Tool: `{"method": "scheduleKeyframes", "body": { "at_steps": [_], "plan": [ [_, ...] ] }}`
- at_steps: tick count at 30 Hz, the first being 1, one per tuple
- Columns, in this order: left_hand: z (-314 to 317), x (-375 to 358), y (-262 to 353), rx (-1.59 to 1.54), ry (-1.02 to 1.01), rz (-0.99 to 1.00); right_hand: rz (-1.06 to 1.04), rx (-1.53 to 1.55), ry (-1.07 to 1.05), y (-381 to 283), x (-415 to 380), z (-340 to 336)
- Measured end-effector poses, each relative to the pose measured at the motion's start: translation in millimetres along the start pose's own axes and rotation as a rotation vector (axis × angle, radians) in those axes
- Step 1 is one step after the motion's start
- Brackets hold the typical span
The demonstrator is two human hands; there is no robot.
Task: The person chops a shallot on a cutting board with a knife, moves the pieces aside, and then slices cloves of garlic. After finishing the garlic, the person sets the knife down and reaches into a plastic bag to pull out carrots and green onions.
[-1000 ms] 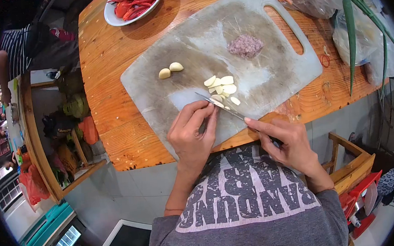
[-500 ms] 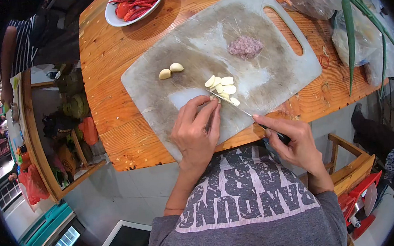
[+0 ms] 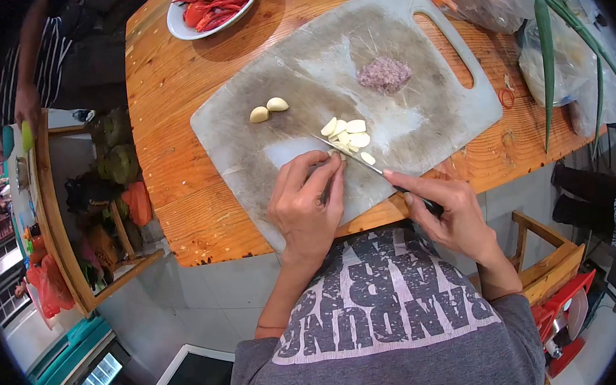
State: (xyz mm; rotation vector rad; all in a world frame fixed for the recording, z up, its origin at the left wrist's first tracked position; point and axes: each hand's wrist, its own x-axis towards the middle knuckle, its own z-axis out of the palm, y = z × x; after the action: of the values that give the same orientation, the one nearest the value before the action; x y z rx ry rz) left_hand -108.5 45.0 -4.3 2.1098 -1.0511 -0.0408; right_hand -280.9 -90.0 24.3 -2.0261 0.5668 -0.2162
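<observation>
A worn white cutting board (image 3: 298, 63) lies on the wooden table. My left hand (image 3: 305, 200) has its fingertips pinched on a garlic clove (image 3: 334, 154), mostly hidden by them. In my right hand (image 3: 451, 217) is a small knife (image 3: 363, 163) with a dark handle, index finger along its spine. Its blade rests against the clove, beside a little pile of pale garlic slices (image 3: 355, 126). One slice (image 3: 367, 158) lies apart, near the blade. Two peeled garlic cloves (image 3: 259, 114) sit to the left. Farther right is a mound of finely chopped purple-white shallot or onion (image 3: 383, 74).
A white bowl (image 3: 176, 23) of red chillies and tomatoes stands at the back left. Plastic bags (image 3: 555, 64) and long green leaves (image 3: 548, 65) occupy the right edge, near a red rubber band (image 3: 507, 98). Another person's hand (image 3: 27, 106) is at the left shelf.
My right hand and the knife have shifted slightly up and left, the blade reaching further past my left fingertips. My left hand stays put. The other person's arm has moved at the shelf.
</observation>
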Motion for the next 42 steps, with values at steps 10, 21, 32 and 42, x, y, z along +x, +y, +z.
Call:
{"method": "scheduleKeyframes", "body": {
  "at_steps": [10,21,32,42],
  "plan": [
    [2,0,-2,-0.019,0.007,0.012,-0.002,0.026,0.017,-4,-7,-9],
    [4,-1,-2,-0.026,0.037,0.012,0.116,0.085,-0.027,-2,5,-4],
    [5,-3,-6,-0.033,0.036,0.021,-0.017,-0.042,-0.012,-3,2,4],
    [4,-3,-4,-0.06,0.027,-0.016,0.036,0.11,-0.001,0,2,-1]
  ]
}}
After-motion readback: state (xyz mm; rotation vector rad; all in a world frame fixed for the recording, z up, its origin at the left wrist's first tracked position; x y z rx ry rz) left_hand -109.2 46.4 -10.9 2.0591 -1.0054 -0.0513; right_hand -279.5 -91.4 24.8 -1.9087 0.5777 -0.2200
